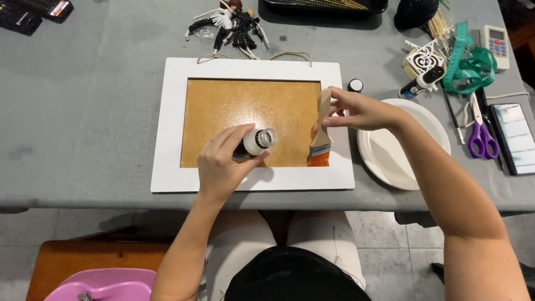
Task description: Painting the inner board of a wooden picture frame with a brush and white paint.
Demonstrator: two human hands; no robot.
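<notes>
Your left hand is wrapped around a small open bottle, tipped on its side with the mouth pointing toward your right hand, which pinches the wooden handle of a flat brush; the two hands are apart, each closed on its own thing. The brush bristles point down toward you and rest at the lower right corner of the brown panel, just beside the bottle mouth. That panel sits inside a white frame lying flat on the grey worktop under both hands. With the bottle tilted this far, liquid may pour out faster than you want and pool on the panel, or run onto the white border, because the mouth hangs close to the inner edge. The wet bristles could also smear the frame where they touch it. Just beyond your right hand lies one black bottle cap, and beside your wrist one white plate. Farther right you have one pair of purple scissors, one green tape measure, one glue tube and one small remote. Beyond the frame lies one feathered doll. So: one bottle, one brush, one frame.
</notes>
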